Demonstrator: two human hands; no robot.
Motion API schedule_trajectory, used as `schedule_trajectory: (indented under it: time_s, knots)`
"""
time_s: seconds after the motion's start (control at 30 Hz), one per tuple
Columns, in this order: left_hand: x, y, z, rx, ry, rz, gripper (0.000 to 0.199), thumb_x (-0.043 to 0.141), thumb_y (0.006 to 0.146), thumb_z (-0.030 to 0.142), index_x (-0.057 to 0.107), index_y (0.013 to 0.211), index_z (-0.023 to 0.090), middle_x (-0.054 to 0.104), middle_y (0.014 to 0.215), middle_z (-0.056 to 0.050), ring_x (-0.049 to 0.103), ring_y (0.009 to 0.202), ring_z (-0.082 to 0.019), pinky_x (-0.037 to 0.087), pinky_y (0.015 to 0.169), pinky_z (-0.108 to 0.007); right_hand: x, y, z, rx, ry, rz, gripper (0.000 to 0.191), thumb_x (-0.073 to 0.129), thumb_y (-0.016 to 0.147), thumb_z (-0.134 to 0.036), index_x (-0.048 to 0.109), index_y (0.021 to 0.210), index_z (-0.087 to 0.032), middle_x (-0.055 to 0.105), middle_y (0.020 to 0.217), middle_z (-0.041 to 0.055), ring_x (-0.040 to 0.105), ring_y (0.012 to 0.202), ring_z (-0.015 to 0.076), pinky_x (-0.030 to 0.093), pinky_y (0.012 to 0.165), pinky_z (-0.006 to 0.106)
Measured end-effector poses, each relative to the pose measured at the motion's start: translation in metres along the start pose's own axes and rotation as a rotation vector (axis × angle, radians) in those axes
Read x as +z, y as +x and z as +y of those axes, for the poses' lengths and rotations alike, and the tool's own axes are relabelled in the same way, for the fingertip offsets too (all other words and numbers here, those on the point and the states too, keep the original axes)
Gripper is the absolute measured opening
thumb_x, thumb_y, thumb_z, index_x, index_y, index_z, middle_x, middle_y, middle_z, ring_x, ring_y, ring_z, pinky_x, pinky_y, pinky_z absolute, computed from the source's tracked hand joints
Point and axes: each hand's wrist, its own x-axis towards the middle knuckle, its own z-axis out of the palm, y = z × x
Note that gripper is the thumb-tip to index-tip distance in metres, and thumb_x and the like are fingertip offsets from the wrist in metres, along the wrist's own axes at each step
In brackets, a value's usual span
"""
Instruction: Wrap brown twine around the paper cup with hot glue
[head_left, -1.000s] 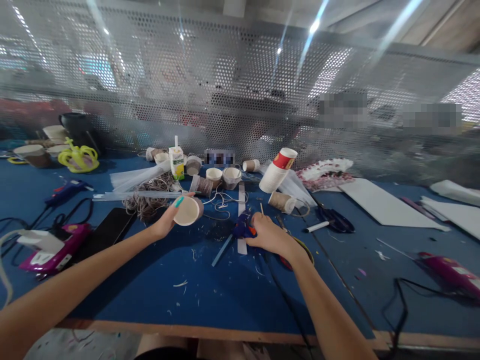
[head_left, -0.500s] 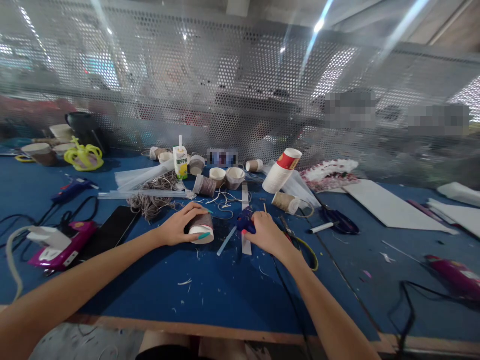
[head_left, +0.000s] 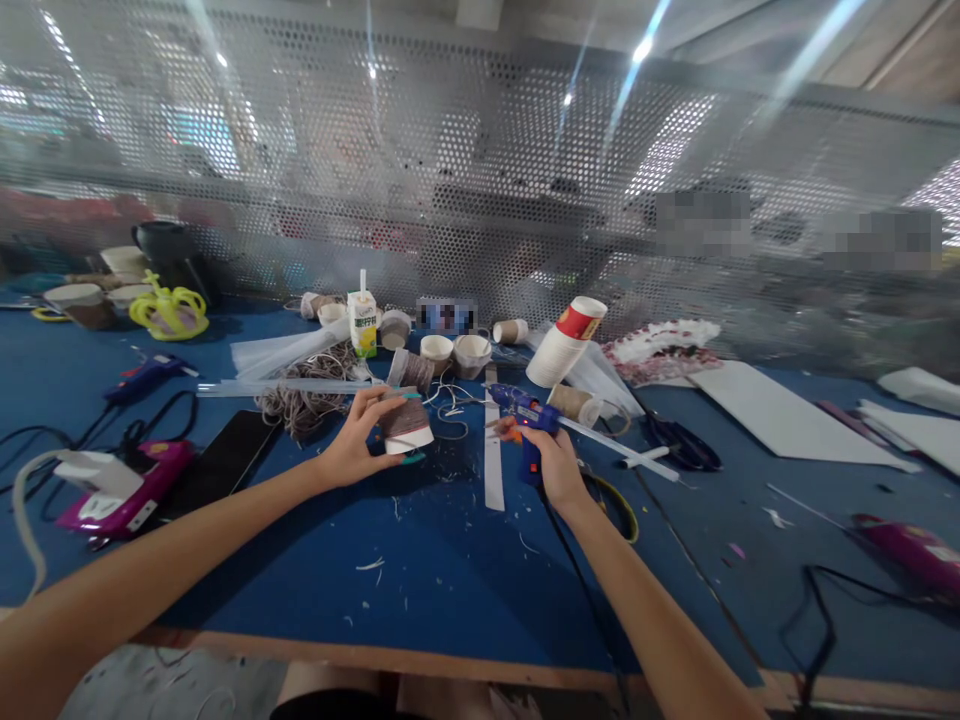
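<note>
My left hand (head_left: pixel 360 437) is closed around a paper cup (head_left: pixel 407 424) wrapped partly in brown-grey cord, its white rim turned toward me. In my right hand (head_left: pixel 556 462) is a blue hot glue gun (head_left: pixel 534 415), its nozzle pointing left toward the cup. A long clear glue stick (head_left: pixel 619 448) sticks out of the back of the gun. Cup and nozzle are apart. Between the two hands a pale flat strip (head_left: pixel 493 460) lies on the blue table. Behind the cup lies another cord-wrapped cup (head_left: pixel 410 369) on its side.
A tangle of cord (head_left: pixel 304 405) and clear glue sticks (head_left: pixel 289 388) lie left of centre. Behind stand a drink carton (head_left: pixel 363 325) and stacked paper cups (head_left: pixel 564 345). Scissors (head_left: pixel 684 443) lie right, a second glue gun (head_left: pixel 146 377) left. A perforated metal screen (head_left: pixel 480 190) closes off the back.
My right hand has lifted the glue gun from the table and turned its nozzle leftward. My left hand has raised and tilted the cup.
</note>
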Motion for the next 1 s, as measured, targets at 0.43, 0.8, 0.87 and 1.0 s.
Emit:
schedule_trajectory:
  time_s: [0.43, 0.8, 0.87, 1.0]
  knots:
    - [0.003, 0.000, 0.007, -0.026, 0.007, -0.012, 0.085, 0.077, 0.070, 0.042, 0.031, 0.140, 0.028, 0.044, 0.133, -0.012, 0.048, 0.125, -0.032, 0.046, 0.103, -0.050, 0.027, -0.031, 0.002, -0.053, 0.097, -0.066, 0.031, 0.072, 0.068, -0.045, 0.056, 0.071, -0.019, 0.045, 0.040, -0.0089, 0.040, 0.031, 0.0075, 0.040, 0.033, 0.022]
    - [0.002, 0.000, 0.010, -0.068, 0.115, 0.103, 0.086, 0.080, 0.064, 0.040, 0.035, 0.135, 0.023, 0.052, 0.128, -0.014, 0.051, 0.121, -0.033, 0.045, 0.101, -0.052, 0.025, -0.038, 0.000, -0.017, -0.073, -0.313, 0.029, 0.075, 0.065, -0.045, 0.062, 0.061, -0.019, 0.055, 0.042, -0.0052, 0.046, 0.030, 0.0083, 0.047, 0.036, 0.023]
    - [0.002, 0.001, 0.009, -0.053, 0.111, 0.121, 0.086, 0.081, 0.063, 0.040, 0.036, 0.134, 0.023, 0.053, 0.127, -0.014, 0.052, 0.120, -0.033, 0.047, 0.099, -0.051, 0.027, -0.038, 0.004, 0.012, -0.098, -0.338, 0.025, 0.075, 0.063, -0.043, 0.065, 0.061, -0.020, 0.060, 0.047, -0.0036, 0.045, 0.028, 0.0079, 0.045, 0.032, 0.022]
    - [0.003, 0.001, 0.009, -0.064, 0.111, 0.123, 0.086, 0.082, 0.062, 0.039, 0.037, 0.134, 0.023, 0.053, 0.126, -0.013, 0.053, 0.119, -0.032, 0.048, 0.098, -0.051, 0.033, -0.040, 0.005, 0.110, -0.091, -0.327, 0.021, 0.073, 0.062, -0.039, 0.065, 0.061, -0.020, 0.062, 0.047, -0.0033, 0.042, 0.024, 0.0072, 0.041, 0.025, 0.021]
